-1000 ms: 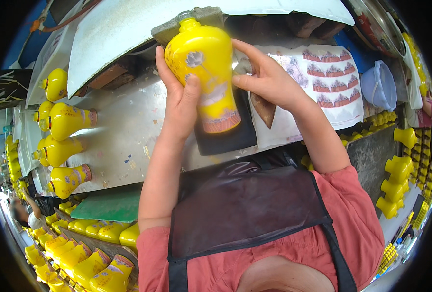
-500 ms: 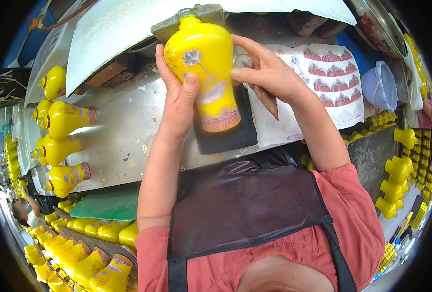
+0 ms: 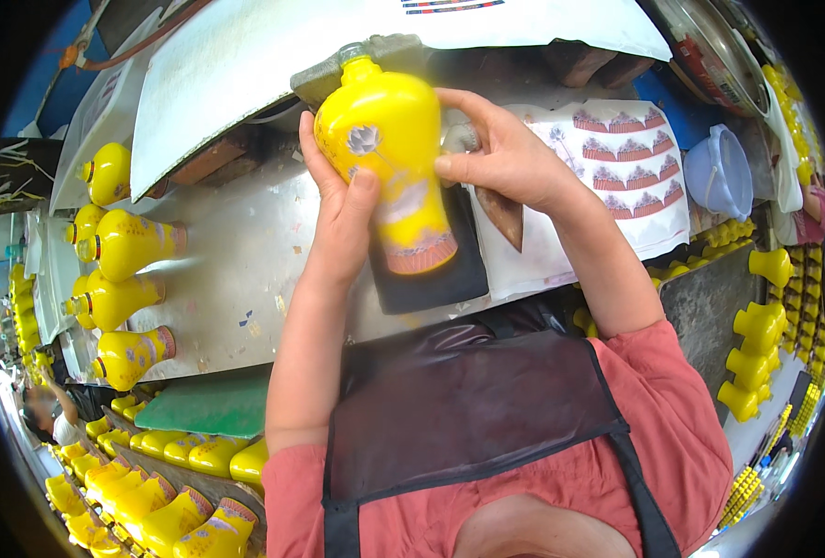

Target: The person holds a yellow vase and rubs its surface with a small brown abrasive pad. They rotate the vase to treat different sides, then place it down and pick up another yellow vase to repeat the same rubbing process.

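A glossy yellow bottle (image 3: 389, 116) lies tilted between my hands, its narrow neck at a grey block (image 3: 312, 79). Flower decals mark its body and a pink patterned band circles its base, above a black pad (image 3: 431, 293). My left hand (image 3: 343, 209) grips the bottle's left side, thumb lying on the front. On the other side, my right hand (image 3: 501, 153) has its thumb and forefinger against the bottle. A brown, pointed, flat blade-like tool (image 3: 501, 219) sticks out below the right palm; its upper part is hidden by the hand.
Several yellow bottles (image 3: 129, 244) lie at the table's left. White decal sheets (image 3: 607, 223) are spread to the right, near a pale blue bucket (image 3: 721, 172). A white board (image 3: 217, 74) overhangs the back. More bottles (image 3: 147, 511) stand below left, by a green board (image 3: 208, 400).
The view has shifted a little, so the table and bottle sit slightly lower in the picture. Both hands keep the same hold; the pointed tool has turned slightly under the right hand.
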The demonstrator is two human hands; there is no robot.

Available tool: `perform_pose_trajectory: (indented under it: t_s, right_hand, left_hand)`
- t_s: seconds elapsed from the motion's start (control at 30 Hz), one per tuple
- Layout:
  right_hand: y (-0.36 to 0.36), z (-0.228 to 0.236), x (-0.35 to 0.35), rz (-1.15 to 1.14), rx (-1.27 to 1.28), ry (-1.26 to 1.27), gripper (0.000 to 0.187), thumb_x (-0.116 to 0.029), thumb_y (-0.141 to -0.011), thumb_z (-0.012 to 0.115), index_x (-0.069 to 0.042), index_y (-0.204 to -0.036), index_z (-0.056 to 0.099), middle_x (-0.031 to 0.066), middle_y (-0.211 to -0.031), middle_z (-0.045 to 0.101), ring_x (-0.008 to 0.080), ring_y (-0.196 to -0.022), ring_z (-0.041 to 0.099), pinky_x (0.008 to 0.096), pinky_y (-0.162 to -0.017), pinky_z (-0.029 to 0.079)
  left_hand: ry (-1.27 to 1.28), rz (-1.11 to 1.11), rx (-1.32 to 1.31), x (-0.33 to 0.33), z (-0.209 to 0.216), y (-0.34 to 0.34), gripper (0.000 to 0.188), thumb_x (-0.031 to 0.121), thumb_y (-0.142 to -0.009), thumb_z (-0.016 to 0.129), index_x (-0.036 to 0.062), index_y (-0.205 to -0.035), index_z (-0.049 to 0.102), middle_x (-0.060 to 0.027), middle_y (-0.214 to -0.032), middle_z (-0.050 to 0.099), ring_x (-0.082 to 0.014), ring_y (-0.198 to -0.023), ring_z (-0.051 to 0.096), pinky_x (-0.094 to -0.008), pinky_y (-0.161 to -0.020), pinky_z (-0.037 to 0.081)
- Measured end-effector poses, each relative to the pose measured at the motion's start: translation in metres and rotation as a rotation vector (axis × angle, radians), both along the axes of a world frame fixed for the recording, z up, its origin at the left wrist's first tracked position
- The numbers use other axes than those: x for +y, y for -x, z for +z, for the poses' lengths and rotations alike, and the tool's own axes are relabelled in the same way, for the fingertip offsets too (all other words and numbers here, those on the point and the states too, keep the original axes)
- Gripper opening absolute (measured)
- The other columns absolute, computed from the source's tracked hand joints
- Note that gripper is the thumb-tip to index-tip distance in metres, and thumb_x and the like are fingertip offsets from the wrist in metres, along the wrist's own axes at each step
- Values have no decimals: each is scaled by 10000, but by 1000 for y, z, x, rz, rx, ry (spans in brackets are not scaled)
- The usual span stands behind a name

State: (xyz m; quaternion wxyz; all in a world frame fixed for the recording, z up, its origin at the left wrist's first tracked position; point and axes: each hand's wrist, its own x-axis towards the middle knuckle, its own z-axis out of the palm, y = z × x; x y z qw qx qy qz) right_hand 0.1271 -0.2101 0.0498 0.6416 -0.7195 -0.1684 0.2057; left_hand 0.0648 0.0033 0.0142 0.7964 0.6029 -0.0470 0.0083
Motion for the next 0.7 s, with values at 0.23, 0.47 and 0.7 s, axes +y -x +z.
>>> perform_pose_trajectory:
  t_s: [0.23,0.47,0.7]
  right_hand:
    - [3,8,-1,12,-108,203,865,-165,-807,775,35,-1540,361,136,-1147,619,57,-692,596,219,-594,498]
    - [5,12,3,-16,-155,240,842,-141,-806,775,17,-1530,376,120,-1134,616,44,-667,578,218,-576,486]
    - [11,3,4,-66,-189,259,859,-166,-806,796,15,-1538,383,113,-1171,617,52,-677,572,220,-603,499]
  left_hand:
    - [16,33,10,-2,0,3,932,410,-1034,608,234,-1653,-65,-116,-1623,315,-297,-1465,388,-454,-1209,336]
    - [24,23,-1,-3,2,4,957,420,-1022,627,232,-1655,-65,-117,-1624,313,-294,-1467,383,-451,-1211,332]
    - [46,23,11,-3,2,3,952,393,-1032,619,231,-1655,-82,-121,-1626,311,-296,-1456,397,-445,-1210,332]
